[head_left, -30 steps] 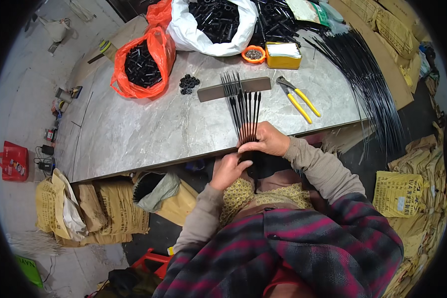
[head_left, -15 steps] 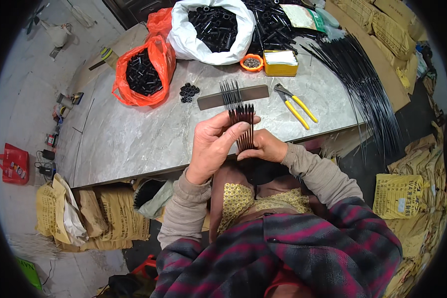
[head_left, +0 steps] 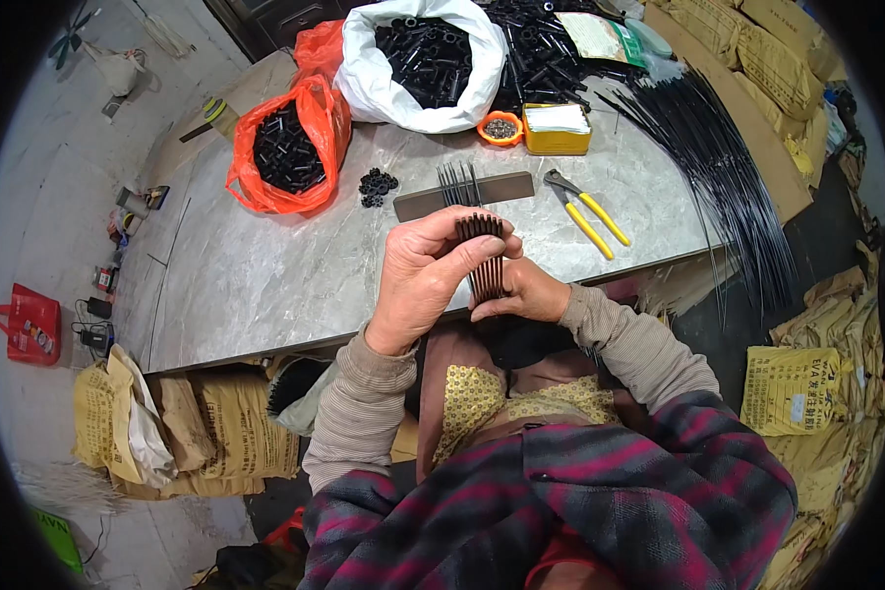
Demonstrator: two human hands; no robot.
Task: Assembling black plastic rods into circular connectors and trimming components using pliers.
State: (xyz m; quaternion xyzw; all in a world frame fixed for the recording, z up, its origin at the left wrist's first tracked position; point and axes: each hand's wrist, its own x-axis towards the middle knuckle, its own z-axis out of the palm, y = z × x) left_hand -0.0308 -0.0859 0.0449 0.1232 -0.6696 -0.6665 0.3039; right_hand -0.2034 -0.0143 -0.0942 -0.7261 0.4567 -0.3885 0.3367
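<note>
Over the table's front edge I hold a row of thin dark rods [head_left: 486,265] side by side like a fan. My left hand [head_left: 421,275] is closed on their upper part, thumb in front and fingers behind. Lower down, my right hand [head_left: 523,292] is closed round the same rods from the right. Fine dark tips rise past my left fingers, in front of a flat dark grey bar [head_left: 509,186] lying on the table. End cutters with yellow handles [head_left: 592,221] lie right of the bar. A small heap of black rings [head_left: 376,187] is to its left.
An orange bag [head_left: 332,157] and a white sack [head_left: 356,74] of black tubular parts stand at the back. Beside them are an orange dish [head_left: 500,139] of small metal bits and a yellow box [head_left: 557,142]. Long black rods [head_left: 718,167] overhang the table's right edge.
My left hand has shifted up a little along the rods, so less of their thicker black upper ends stands above my fingers. My right hand keeps its grip.
</note>
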